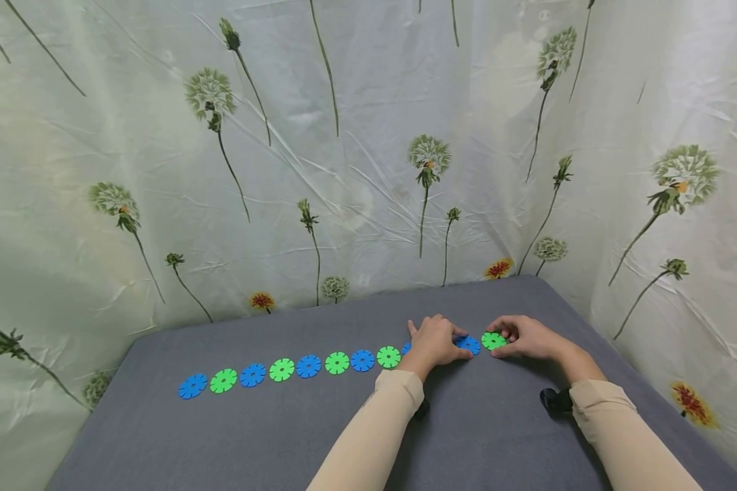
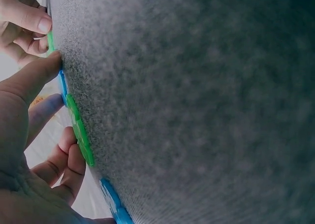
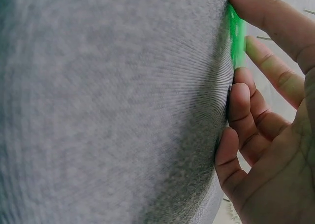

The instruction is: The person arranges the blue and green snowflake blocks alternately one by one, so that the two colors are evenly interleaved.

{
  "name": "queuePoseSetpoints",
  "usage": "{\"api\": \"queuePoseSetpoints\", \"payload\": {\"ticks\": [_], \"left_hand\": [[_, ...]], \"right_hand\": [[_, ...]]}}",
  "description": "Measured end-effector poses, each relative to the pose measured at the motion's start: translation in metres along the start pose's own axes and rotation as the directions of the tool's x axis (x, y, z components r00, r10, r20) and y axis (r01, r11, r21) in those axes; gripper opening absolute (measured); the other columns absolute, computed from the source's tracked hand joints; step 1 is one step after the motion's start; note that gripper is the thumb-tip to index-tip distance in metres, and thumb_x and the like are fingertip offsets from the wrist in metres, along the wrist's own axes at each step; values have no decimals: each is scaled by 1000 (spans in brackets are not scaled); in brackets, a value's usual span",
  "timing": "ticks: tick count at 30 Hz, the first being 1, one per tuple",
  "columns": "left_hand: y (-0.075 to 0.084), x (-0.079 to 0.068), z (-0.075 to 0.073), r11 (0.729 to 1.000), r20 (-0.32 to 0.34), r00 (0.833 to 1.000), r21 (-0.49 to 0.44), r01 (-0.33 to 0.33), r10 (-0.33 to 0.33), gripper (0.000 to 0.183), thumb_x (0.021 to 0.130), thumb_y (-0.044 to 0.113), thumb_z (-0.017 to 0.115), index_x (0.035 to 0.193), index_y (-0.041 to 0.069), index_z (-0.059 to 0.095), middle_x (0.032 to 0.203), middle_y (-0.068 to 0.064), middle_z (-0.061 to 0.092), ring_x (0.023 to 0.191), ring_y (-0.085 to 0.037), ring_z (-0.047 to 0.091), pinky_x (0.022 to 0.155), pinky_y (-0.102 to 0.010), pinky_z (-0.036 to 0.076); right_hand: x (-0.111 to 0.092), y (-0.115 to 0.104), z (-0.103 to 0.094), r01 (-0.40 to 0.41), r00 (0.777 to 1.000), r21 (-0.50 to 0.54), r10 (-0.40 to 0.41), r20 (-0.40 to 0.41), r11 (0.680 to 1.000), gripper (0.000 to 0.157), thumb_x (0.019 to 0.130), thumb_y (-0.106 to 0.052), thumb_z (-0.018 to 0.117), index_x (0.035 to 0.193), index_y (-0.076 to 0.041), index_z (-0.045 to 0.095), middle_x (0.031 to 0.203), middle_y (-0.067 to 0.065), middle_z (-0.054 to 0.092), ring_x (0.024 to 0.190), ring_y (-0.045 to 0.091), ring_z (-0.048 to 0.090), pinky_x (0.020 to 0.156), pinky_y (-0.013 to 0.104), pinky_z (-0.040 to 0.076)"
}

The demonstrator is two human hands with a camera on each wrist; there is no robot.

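Note:
Flat, notched plastic discs, blue and green by turns, lie in a row on a grey cloth. At its right end my right hand (image 1: 528, 339) pinches a green disc (image 1: 493, 340) between thumb and forefinger. Just left of it, my left hand (image 1: 432, 341) has thumb and forefinger on opposite edges of a blue disc (image 1: 470, 345). The two discs lie close together with a narrow gap. Beneath the left hand, the left wrist view shows another green disc (image 2: 78, 130) near its curled fingers. The right wrist view shows the right hand's green disc (image 3: 236, 34) standing edge-on to the camera.
Leftward the row runs on through a green disc (image 1: 389, 356) to a blue disc (image 1: 193, 387) at its far end. The grey cloth (image 1: 252, 443) covers the table. A flower-print curtain (image 1: 368, 170) hangs behind and along the right side.

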State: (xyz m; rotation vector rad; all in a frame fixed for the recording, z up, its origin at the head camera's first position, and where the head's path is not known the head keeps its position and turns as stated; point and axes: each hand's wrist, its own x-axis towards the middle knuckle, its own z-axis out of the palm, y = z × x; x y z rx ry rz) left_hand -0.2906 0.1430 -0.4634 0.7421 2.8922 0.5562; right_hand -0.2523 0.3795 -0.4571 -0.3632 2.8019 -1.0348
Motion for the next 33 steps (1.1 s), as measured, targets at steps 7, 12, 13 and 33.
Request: {"api": "queuePoseSetpoints", "payload": {"ticks": [7,12,13,33], "left_hand": [[-3,-5,-9,999,22,998,2,-50,50,61,90,57,83,147,42,66,147,1,64,141,-28,55,124,-75,28],[-13,-14,-29,997,17,997,-5,-71,71,70,92,58,82,156,41,57,151,-1,60,144,-26,53,127,-73,26],[-17,-16,-34,997,11,997,-8,-73,73,71,93,57,81,157,40,56,152,-1,59,145,-25,53,128,-72,26],[-160,-127,-149,988,-256,963,105,109,-79,84,99,55,73,170,31,34,180,-14,19,166,-41,20,124,-83,0]], "right_hand": [[0,-5,0,0,1000,14,0,1,1000,48,90,-24,87,127,2,70,97,5,62,85,12,51,72,25,42],[-1,-11,-1,2,999,-25,-4,-43,1000,47,97,-29,82,131,0,67,102,8,64,87,14,56,74,30,48],[-2,-12,-1,2,998,-41,-4,-62,999,47,98,-30,80,132,-1,67,105,8,65,89,15,58,76,32,50],[-23,-87,2,-60,958,-385,-55,-281,921,81,106,-55,63,171,-19,30,167,32,33,148,63,33,109,87,28]]}}
